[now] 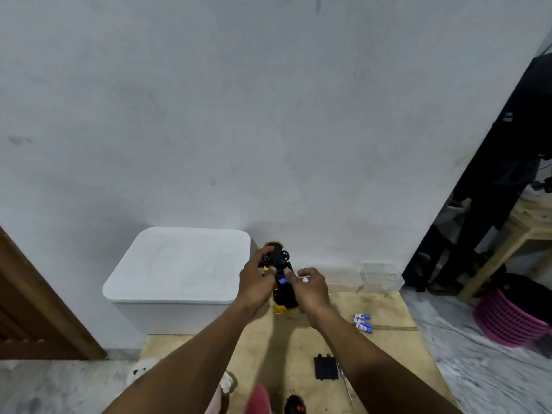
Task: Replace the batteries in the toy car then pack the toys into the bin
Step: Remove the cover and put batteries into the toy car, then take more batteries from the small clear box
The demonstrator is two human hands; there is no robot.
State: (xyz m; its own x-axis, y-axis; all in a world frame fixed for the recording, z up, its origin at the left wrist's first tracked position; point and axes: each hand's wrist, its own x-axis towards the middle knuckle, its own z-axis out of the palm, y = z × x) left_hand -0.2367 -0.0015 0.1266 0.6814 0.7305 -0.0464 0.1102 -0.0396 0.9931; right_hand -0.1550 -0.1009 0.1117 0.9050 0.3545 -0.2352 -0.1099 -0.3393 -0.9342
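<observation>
A yellow and black toy car (282,300) is held upside down in the air, underside toward me. My left hand (258,279) grips its front end by the wheels. My right hand (309,286) holds a blue and white battery (283,281) at the open battery slot, with another white one pinched in its fingers. Three blue and white batteries (363,322) lie on the wooden board to the right. The black battery cover (325,368) lies on the board near me, beside a thin screwdriver (346,386). The white bin (179,264), lid on, stands at the left.
A white plush toy (143,375), a pink item (258,398) and a black remote (294,404) lie near the bottom edge. A pink basket (507,318) and a wooden stool (507,249) are at the right. A wooden door (38,309) is at the left.
</observation>
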